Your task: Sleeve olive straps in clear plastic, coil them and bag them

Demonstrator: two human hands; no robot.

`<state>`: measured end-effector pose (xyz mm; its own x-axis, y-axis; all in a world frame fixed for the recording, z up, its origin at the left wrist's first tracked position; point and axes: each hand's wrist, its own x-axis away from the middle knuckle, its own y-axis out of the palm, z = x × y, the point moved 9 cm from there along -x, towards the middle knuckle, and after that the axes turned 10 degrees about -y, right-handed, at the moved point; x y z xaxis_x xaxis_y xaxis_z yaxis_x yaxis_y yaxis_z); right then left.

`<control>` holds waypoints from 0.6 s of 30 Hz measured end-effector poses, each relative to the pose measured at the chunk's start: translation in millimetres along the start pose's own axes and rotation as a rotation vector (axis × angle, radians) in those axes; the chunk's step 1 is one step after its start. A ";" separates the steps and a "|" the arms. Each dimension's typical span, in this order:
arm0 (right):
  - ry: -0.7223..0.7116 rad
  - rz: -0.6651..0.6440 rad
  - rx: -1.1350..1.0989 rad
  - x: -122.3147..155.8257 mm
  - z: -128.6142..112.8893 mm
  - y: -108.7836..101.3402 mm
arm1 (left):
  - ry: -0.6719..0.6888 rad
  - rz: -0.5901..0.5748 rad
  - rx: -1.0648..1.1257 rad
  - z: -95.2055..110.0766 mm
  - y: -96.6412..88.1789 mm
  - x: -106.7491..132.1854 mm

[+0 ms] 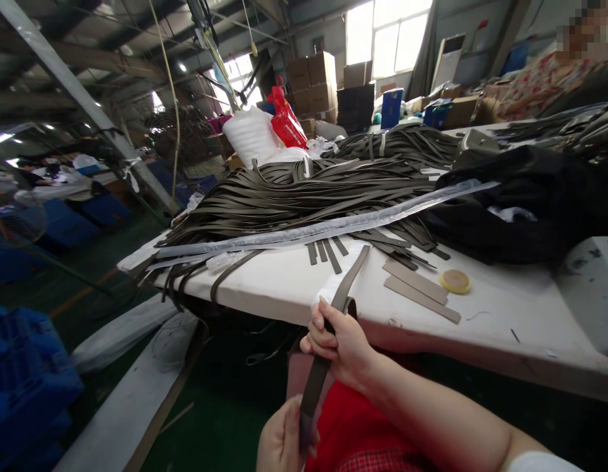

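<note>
**One strap held in both hands at the counter's edge**

Head view: the right hand (pixel 340 344) is closed around a dark strap (pixel 314 380) just below the edge of the counter (pixel 284 285). The left hand (pixel 281 440), lower down, pinches the same strap near its bottom end. The strap's upper end lies on the counter, in front of a big pile of straps (pixel 304 193). It looks thin, light and limp, probably smooth-faced, so a pinch across its flat faces should hold best.

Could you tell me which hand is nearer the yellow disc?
Right. The right hand is left of and below the yellow disc; the left hand is farther down.
</note>
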<state>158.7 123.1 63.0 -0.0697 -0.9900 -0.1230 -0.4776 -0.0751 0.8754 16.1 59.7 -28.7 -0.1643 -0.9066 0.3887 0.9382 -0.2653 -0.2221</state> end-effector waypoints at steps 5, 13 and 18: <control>0.039 0.005 -0.011 4.4 14.5 2.6 | 0.095 -0.002 0.053 34.9 7.5 -3.7; -0.168 0.020 0.054 -1.0 -54.2 4.4 | 0.107 -0.151 -0.046 40.8 23.3 -11.8; -0.157 -0.121 0.131 5.7 -46.0 19.1 | 0.134 -0.219 -0.071 49.6 31.4 -12.2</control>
<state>189.5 110.5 100.5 -0.1356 -0.9431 -0.3037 -0.5999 -0.1658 0.7827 62.6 78.8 3.9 -0.4040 -0.8594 0.3136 0.8532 -0.4776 -0.2098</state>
